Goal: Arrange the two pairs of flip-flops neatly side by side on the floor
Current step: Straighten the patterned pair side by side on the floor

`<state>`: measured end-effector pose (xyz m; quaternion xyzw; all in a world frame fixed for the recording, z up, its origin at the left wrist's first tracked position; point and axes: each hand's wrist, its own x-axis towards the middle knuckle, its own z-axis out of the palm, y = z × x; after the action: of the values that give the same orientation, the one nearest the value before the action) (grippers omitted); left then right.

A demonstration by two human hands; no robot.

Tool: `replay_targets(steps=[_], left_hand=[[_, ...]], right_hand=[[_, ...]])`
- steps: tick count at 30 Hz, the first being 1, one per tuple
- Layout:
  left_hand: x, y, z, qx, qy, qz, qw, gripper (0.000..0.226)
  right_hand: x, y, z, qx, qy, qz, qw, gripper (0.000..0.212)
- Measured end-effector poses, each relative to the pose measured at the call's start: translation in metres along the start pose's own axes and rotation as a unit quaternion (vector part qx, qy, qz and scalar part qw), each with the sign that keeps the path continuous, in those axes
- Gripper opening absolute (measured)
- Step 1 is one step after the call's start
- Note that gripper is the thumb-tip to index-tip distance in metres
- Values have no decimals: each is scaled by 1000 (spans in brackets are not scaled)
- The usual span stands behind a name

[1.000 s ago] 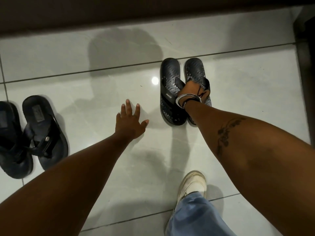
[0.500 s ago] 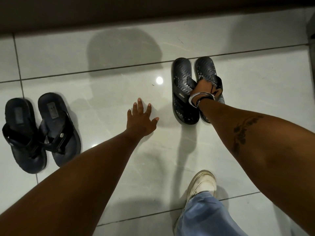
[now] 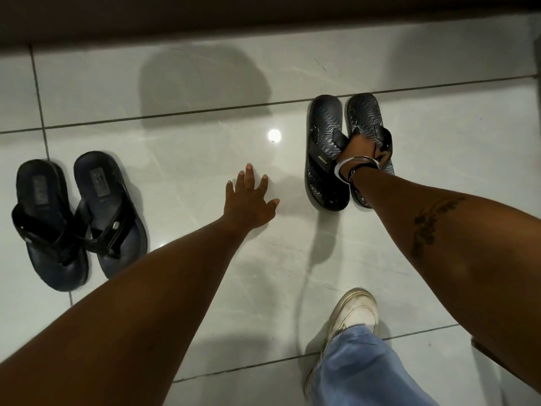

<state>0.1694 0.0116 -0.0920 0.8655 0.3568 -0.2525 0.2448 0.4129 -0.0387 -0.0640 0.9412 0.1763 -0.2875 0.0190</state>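
Two pairs of dark flip-flops are on the pale tiled floor. The wave-patterned pair (image 3: 325,142) sits at upper right, soles together, toes pointing away. My right hand (image 3: 361,148) is closed over the straps of this pair, bangles on the wrist. The plain black pair (image 3: 79,218) lies at the left, toes pointing toward me, straps crossing in the middle. My left hand (image 3: 250,199) is spread flat on the tile between the two pairs, fingers apart, holding nothing.
My foot in a white sneaker (image 3: 351,317) with a blue jeans leg stands on the floor at bottom right. A dark wall base (image 3: 263,19) runs along the top. A dark edge (image 3: 537,83) borders the far right.
The view has shifted, so the plain black pair now shows fully at the left. My right hand still grips the patterned pair; my left hand stays spread on the floor.
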Motion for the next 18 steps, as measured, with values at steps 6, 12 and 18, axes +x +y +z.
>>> replay_targets(steps=[6,12,18], left_hand=[[-2,-3,-12,-39,-15,-11,999,70],[-33,-33,-35,-79,108,-36,990,60],[-69,-123,-62,-36,193,-183,963,48]], right_hand=[[-4,-2,0,-15,6,-15,1000,49],[-41,-26,4,-130,138,-94,977,51],[-117,-82,63,-113,105,-341,927,52]])
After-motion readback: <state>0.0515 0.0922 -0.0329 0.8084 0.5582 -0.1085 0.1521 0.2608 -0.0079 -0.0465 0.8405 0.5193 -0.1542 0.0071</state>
